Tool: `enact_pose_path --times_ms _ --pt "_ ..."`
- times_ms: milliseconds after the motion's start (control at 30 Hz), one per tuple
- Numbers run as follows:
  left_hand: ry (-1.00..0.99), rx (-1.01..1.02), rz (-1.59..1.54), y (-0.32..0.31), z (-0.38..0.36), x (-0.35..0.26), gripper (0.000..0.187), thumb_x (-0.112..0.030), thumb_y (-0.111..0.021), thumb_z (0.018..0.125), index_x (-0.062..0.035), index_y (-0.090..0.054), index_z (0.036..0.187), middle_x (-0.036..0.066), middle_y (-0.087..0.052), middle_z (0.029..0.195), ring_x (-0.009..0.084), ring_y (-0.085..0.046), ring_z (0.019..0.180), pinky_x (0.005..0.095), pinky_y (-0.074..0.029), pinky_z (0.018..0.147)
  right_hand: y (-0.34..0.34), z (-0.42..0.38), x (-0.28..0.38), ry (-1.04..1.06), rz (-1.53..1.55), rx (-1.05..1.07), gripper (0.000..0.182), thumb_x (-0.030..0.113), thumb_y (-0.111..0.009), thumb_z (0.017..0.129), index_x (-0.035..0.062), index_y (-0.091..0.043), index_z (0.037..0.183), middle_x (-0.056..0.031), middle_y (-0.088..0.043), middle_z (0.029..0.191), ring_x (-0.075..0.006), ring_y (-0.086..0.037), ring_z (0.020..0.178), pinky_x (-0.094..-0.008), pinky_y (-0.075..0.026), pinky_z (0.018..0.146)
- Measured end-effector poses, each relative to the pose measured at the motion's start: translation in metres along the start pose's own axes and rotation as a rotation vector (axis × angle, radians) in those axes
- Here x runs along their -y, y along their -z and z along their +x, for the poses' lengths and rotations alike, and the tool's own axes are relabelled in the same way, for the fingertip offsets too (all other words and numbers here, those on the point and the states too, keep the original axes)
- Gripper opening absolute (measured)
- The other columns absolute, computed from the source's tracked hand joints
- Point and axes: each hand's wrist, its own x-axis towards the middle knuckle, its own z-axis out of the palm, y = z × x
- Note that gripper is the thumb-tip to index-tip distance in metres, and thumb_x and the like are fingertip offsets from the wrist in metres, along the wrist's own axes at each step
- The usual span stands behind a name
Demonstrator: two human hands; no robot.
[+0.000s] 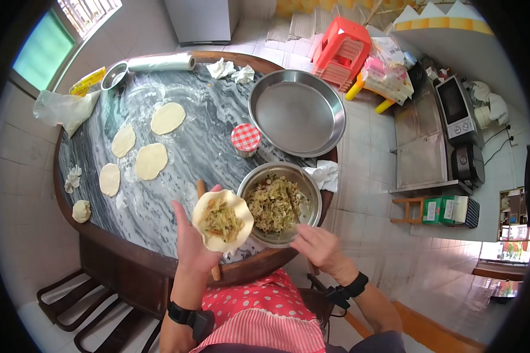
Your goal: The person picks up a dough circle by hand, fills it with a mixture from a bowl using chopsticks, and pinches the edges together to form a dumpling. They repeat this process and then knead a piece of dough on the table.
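Note:
On the open palm and fingers of my left hand rests a round dough wrapper, its edges curled up around a heap of chopped vegetable filling. My right hand is closed around a thin brown stick-like utensil, which reaches into the steel bowl at its near right side. More of the same filling lies in that bowl, right beside the wrapper. A wooden rolling pin is partly hidden behind my left hand and the wrapper.
Several flat dough rounds lie on the floured marble table. A dough ball sits at the left edge. Beyond the bowl stand a jar with a checked lid and a wide metal pan. Red stools are stacked behind.

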Motion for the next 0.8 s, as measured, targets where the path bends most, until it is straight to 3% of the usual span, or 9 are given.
enact_pose_path --times_ms 233,333,367,500,600,633,667,700,800 --pt "0.065 -0.013 0.003 -0.002 -0.006 0.009 0.087 -0.076 -0.028 0.09 -0.0069 -0.04 0.142 0.015 -0.052 0.137 0.037 -0.052 0.124 0.0565 -0.04 0.105 -0.021 -0.017 -0.005 0.024 0.05 0.218 0.037 0.02 -0.074 0.077 -0.0012 -0.062 0.105 -0.0162 -0.062 0.118 -0.0309 -0.058 0.114 -0.047 -0.044 0.1" --pt "0.086 0.033 -0.003 -0.008 -0.008 0.01 0.089 -0.076 -0.028 0.09 -0.0058 -0.038 0.143 0.015 -0.05 0.139 0.0358 -0.049 0.128 0.0549 -0.038 0.107 -0.014 -0.019 -0.007 0.045 0.031 0.298 0.044 0.018 -0.075 0.076 -0.0004 -0.06 0.113 -0.0164 -0.059 0.123 -0.0319 -0.057 0.118 -0.0473 -0.042 0.103" --pt "0.09 0.034 0.01 -0.01 -0.009 0.01 0.089 -0.076 -0.028 0.09 -0.0058 -0.037 0.144 0.015 -0.049 0.14 0.0359 -0.048 0.129 0.0549 -0.037 0.107 -0.012 -0.021 -0.009 0.064 0.004 0.334 0.043 0.01 -0.07 0.078 -0.0007 -0.058 0.118 -0.0173 -0.057 0.127 -0.0318 -0.055 0.121 -0.0481 -0.039 0.105" --pt "0.135 0.081 -0.02 -0.014 -0.016 0.007 0.091 -0.077 -0.027 0.09 -0.0056 -0.033 0.146 0.016 -0.046 0.143 0.0364 -0.045 0.131 0.055 -0.035 0.109 0.008 -0.013 -0.006 0.073 -0.011 0.384 0.045 0.003 -0.065 0.077 -0.001 -0.057 0.121 -0.0177 -0.056 0.129 -0.0323 -0.053 0.123 -0.0489 -0.037 0.107" --pt "0.175 0.104 0.018 -0.018 -0.022 0.002 0.092 -0.077 -0.027 0.089 -0.0054 -0.032 0.147 0.016 -0.046 0.144 0.0366 -0.045 0.132 0.0552 -0.034 0.11 0.033 0.009 0.013 -0.004 -0.057 0.332 0.037 0.004 -0.065 0.082 -0.0018 -0.06 0.117 -0.0171 -0.061 0.123 -0.0285 -0.059 0.117 -0.0431 -0.045 0.101" --pt "0.194 0.094 0.041 -0.024 -0.023 0.0 0.094 -0.077 -0.018 0.09 -0.0023 -0.037 0.144 0.017 -0.049 0.139 0.0351 -0.047 0.129 0.0521 -0.038 0.108 0.044 0.022 0.026 -0.376 0.257 0.195 0.032 0.005 -0.064 0.086 -0.0023 -0.061 0.117 -0.0164 -0.064 0.118 -0.025 -0.062 0.11 -0.0377 -0.048 0.095" --pt "0.218 0.104 0.047 -0.028 -0.026 0.0 0.094 -0.077 -0.018 0.09 -0.0023 -0.037 0.144 0.017 -0.049 0.139 0.0351 -0.047 0.129 0.0521 -0.038 0.108 0.053 0.035 0.039 -0.747 0.567 0.033 0.027 0.006 -0.062 0.09 -0.0029 -0.062 0.116 -0.0158 -0.066 0.113 -0.0215 -0.066 0.103 -0.0323 -0.051 0.09" --pt "0.251 0.111 0.084 -0.032 -0.026 -0.001 0.094 -0.077 -0.018 0.09 -0.0024 -0.037 0.144 0.017 -0.049 0.139 0.0349 -0.048 0.129 0.052 -0.038 0.108 0.055 0.051 0.053 -0.935 0.912 -0.106 0.025 0.011 -0.062 0.095 -0.0053 -0.063 0.114 -0.0128 -0.069 0.103 -0.0138 -0.066 0.092 -0.0244 -0.053 0.079" --pt "0.342 0.151 0.134 -0.035 -0.03 -0.007 0.096 -0.078 -0.015 0.089 -0.0027 -0.037 0.144 0.016 -0.049 0.14 0.0338 -0.049 0.129 0.0507 -0.04 0.107 0.05 0.084 0.078 -1.033 1.135 -0.073 0.029 0.013 -0.064 0.094 -0.0069 -0.062 0.115 -0.0102 -0.069 0.102 -0.0102 -0.064 0.09 -0.0244 -0.053 0.077"
